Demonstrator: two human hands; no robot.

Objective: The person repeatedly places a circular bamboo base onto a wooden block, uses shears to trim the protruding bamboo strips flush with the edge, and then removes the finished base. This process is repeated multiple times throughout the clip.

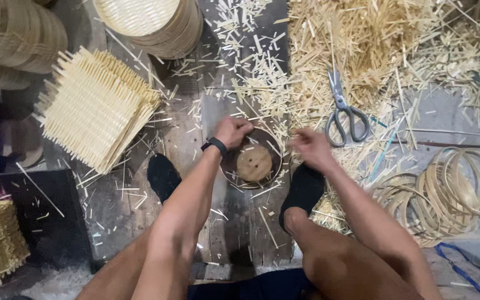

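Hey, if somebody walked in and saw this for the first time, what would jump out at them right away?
Probably the two hands at the centre: the left hand and right hand sit on opposite sides of a dark round mould on the floor between the feet. Next, the scissors lying on the big pile of bamboo offcuts at upper right. Then the stack of woven mats on the left and the loose hoops on the right.

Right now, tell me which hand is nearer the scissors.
Right. The right hand lies just left of the scissors, close to their handles but apart from them. The left hand is farther left, resting on the rim of the round wooden form.
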